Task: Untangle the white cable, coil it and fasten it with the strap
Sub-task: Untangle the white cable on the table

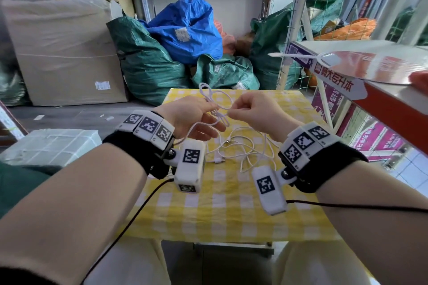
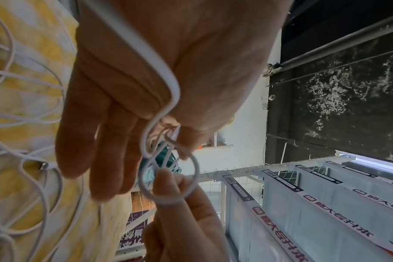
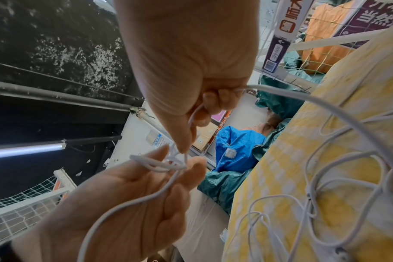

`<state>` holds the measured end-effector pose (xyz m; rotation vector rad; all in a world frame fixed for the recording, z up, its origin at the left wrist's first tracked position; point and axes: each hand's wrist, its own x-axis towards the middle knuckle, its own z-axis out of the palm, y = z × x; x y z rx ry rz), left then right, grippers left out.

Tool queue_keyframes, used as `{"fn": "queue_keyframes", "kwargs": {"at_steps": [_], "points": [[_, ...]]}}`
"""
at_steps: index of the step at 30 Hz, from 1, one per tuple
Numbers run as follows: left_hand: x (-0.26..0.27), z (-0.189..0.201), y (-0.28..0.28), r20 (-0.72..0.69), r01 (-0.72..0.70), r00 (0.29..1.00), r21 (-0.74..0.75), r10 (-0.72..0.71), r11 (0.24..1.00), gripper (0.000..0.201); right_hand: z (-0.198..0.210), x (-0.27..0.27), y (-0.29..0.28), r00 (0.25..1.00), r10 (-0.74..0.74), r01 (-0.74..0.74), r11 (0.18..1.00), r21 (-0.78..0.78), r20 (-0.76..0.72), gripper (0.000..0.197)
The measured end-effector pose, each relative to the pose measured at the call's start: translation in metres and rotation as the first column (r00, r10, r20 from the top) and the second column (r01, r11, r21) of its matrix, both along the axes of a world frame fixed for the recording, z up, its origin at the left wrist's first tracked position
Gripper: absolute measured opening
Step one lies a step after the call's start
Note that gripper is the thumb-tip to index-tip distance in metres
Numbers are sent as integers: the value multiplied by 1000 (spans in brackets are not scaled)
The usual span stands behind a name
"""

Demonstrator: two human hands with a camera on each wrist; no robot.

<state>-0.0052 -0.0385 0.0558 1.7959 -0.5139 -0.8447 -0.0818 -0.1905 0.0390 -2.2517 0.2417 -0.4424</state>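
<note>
The white cable (image 1: pixel 220 112) is lifted above the table's yellow-checked cloth (image 1: pixel 231 210), with a knot of small loops between my two hands. My left hand (image 1: pixel 209 109) pinches the knot between thumb and forefinger, its other fingers straight; the cable (image 2: pixel 155 58) runs across its palm. My right hand (image 1: pixel 231 112), fingers curled, pinches a loop (image 2: pixel 191 191) just right of the knot. In the right wrist view the right hand (image 3: pixel 186 141) holds a strand (image 3: pixel 280 91) that trails to the table. The rest of the cable lies tangled on the cloth (image 1: pixel 249 156), one plug (image 1: pixel 218 161) showing.
A red and white shelf (image 1: pixel 370 102) with a hand fan (image 1: pixel 370 65) juts in at the right, near my right arm. Green bags (image 1: pixel 148 62), a blue bag (image 1: pixel 187 28) and a large box (image 1: pixel 64 53) stand behind the table. A wrapped package (image 1: pixel 51 146) sits left.
</note>
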Motion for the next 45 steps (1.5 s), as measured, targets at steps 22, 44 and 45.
{"fn": "queue_keyframes", "kwargs": {"at_steps": [22,44,45], "points": [[36,-20,16,622,-152,774,359,-115,921,31,-7,6,-22,891,-430,377,880,-288,-147,10],[18,-16,-3,501,82,864,-42,-50,996,23,2,8,8,978,176,-83,816,572,-110,15],[17,-15,-4,479,85,877,-78,-37,993,20,2,9,9,981,165,-81,821,565,-100,15]]}}
